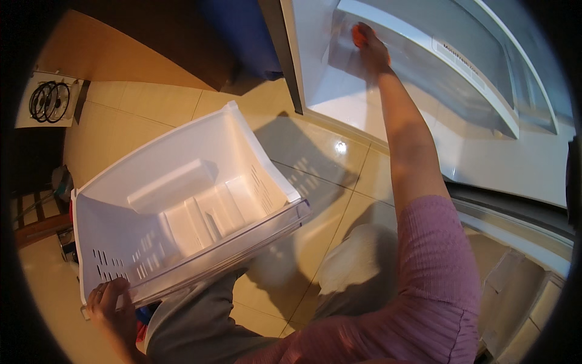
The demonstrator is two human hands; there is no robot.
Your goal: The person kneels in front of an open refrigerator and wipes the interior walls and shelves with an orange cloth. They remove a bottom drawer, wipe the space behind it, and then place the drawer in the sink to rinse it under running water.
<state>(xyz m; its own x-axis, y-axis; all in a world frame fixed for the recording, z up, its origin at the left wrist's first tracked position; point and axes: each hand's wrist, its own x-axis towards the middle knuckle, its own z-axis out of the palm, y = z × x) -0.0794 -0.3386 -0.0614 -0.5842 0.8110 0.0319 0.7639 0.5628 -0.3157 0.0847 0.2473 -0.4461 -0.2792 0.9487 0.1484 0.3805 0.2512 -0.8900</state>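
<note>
My left hand point(108, 298) grips the near left corner of a white plastic refrigerator drawer point(157, 159), its thumb over the clear front edge. Slots pierce the drawer's side walls, and nothing lies in it. The drawer is tilted over the tiled floor, close to my left leg. At upper right, my right hand point(375, 52) reaches deep into the open refrigerator and holds an orange cloth or sponge point(359, 37). It is beside a curved, clear-fronted compartment point(409, 54) that bears printed writing. My fingers partly hide the orange item.
The refrigerator's white inner floor point(345, 104) ends at a dark-edged side panel point(286, 54). Beyond it stand a blue object point(245, 36) and a wooden cabinet point(122, 54). A seal and clear door bins point(504, 282) border my right side. Glossy tiles point(327, 177) lie below.
</note>
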